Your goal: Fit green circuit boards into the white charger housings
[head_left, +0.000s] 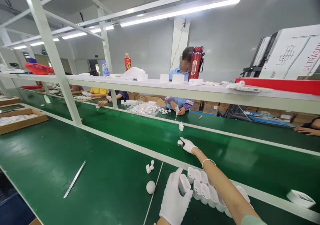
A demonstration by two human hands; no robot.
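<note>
My left hand (175, 198), in a white glove, has its thumb and fingers around a white oval case (184, 184) with an open top. This case stands beside rows of similar white cases (205, 192) at the near edge of the belt. My right arm stretches over them, partly hiding the rows. Out over the green belt, the gloved right hand (189, 145) has its fingertips at a small white part (180, 143) with coloured bits on its lower side. Just beyond is another small white case (181, 127).
Tweezers (74, 179), a white ball (150, 187) and several small white pieces (149, 167) lie left on the green table. One white case (301, 198) lies on the right. Across the belt, a co-worker's hands (177, 110) handle a white part below the shelf (150, 84).
</note>
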